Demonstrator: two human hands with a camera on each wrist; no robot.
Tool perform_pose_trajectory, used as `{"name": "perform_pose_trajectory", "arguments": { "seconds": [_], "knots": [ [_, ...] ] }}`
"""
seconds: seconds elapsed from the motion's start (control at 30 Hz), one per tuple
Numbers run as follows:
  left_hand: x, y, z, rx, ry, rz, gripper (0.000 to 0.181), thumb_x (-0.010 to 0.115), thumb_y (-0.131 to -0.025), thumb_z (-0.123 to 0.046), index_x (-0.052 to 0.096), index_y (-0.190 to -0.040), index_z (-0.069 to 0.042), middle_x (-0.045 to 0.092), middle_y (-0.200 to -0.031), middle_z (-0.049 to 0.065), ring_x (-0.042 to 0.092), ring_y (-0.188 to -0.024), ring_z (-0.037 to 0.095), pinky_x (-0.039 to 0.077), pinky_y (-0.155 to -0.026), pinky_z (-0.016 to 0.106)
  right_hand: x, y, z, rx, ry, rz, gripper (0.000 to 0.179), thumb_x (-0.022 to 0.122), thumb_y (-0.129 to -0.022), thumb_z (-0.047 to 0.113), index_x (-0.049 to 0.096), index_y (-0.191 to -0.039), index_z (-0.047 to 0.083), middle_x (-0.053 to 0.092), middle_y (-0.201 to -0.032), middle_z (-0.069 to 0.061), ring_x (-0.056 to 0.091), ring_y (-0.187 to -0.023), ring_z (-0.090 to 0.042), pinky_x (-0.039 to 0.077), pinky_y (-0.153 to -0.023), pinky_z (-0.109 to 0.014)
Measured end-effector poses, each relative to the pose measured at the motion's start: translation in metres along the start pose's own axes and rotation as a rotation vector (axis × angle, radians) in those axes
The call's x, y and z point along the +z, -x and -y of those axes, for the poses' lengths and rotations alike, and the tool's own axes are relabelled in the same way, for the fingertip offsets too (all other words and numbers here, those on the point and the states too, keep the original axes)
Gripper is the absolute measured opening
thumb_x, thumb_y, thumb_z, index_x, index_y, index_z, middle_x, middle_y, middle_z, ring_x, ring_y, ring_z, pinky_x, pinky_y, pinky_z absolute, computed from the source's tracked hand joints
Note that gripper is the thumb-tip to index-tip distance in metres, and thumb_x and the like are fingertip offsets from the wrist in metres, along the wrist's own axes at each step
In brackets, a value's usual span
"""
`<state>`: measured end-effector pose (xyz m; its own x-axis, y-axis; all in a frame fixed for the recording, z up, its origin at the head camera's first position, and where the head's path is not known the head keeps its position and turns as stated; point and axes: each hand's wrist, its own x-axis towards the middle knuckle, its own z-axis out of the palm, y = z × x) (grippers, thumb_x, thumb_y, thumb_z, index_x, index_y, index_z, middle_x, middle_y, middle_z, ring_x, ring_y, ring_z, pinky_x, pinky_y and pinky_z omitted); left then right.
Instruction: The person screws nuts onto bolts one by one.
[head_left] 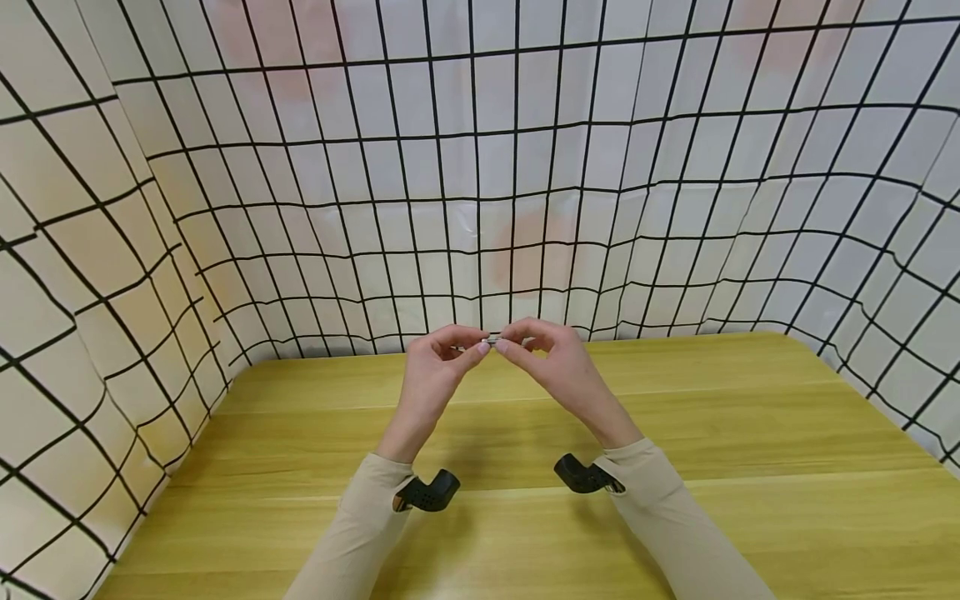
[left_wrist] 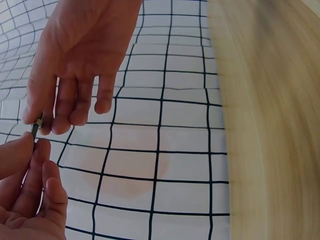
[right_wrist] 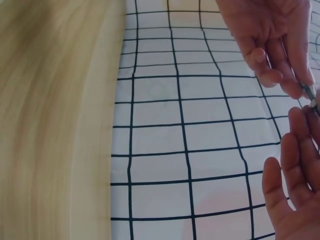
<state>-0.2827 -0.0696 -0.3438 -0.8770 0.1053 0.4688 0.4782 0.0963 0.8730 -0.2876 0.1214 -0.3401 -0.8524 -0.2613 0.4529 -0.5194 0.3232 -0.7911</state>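
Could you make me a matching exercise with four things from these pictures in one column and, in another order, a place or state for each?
Things:
1. left hand
2. small thin grey metal piece
3. yellow wooden table
4. white cloth wall with black grid lines

Places or states:
a. behind the table
b. below the raised hands
c. pinches the piece from the left
d. between two hands' fingertips

Pairs: 1-c, 2-d, 3-b, 4-a

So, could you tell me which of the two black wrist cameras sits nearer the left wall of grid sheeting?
The one on the left sleeve; the other black camera, on the right sleeve, sits farther from that wall.
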Motion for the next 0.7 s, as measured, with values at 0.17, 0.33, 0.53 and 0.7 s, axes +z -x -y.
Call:
{"name": "perform_pose_trajectory", "arguments": {
  "seconds": [0.17, 0.33, 0.53, 0.7],
  "knots": [
    [0.0012, 0.0003, -0.0012, 0.002, 0.004, -0.002, 0.012, 0.074, -0.09, -0.015, 0.076, -0.099, -0.007, 0.071, -0.092, 0.004, 0.054, -0.069, 0.02, 0.038, -0.06, 0.028, 0.0012, -0.0014, -0.0079, -0.002, 0.003, 0.001, 0.019, 0.063, -0.098, 0.034, 0.072, -0.101, 0.018, 0.069, -0.101, -0.001, 0.059, -0.097, -0.024, 0.045, -0.083, -0.047],
    [0.0018, 0.0009, -0.0013, 0.005, 0.016, -0.001, 0.015, 0.074, -0.09, -0.015, 0.076, -0.1, -0.006, 0.071, -0.094, 0.008, 0.053, -0.07, 0.023, 0.037, -0.059, 0.027, 0.0009, -0.0013, -0.009, -0.01, 0.004, 0.002, 0.025, 0.059, -0.099, 0.042, 0.072, -0.098, 0.02, 0.068, -0.098, -0.001, 0.059, -0.094, -0.023, 0.044, -0.079, -0.046],
    [0.0015, 0.0002, -0.0002, 0.011, 0.02, -0.005, 0.013, 0.074, -0.09, -0.014, 0.077, -0.1, -0.006, 0.071, -0.093, 0.008, 0.052, -0.069, 0.022, 0.037, -0.06, 0.028, -0.0004, -0.0014, -0.0089, -0.015, -0.003, 0.01, 0.027, 0.056, -0.1, 0.042, 0.071, -0.103, 0.021, 0.068, -0.102, -0.001, 0.058, -0.097, -0.022, 0.044, -0.078, -0.044],
    [0.0014, 0.0001, -0.0004, 0.008, 0.019, -0.007, 0.01, 0.074, -0.09, -0.013, 0.077, -0.098, -0.008, 0.071, -0.092, 0.004, 0.054, -0.069, 0.021, 0.039, -0.062, 0.029, -0.0008, -0.0018, -0.0056, -0.075, -0.031, 0.027, 0.02, 0.062, -0.099, 0.022, 0.065, -0.117, 0.015, 0.063, -0.11, -0.001, 0.056, -0.101, -0.02, 0.045, -0.086, -0.045]
  ]
}}
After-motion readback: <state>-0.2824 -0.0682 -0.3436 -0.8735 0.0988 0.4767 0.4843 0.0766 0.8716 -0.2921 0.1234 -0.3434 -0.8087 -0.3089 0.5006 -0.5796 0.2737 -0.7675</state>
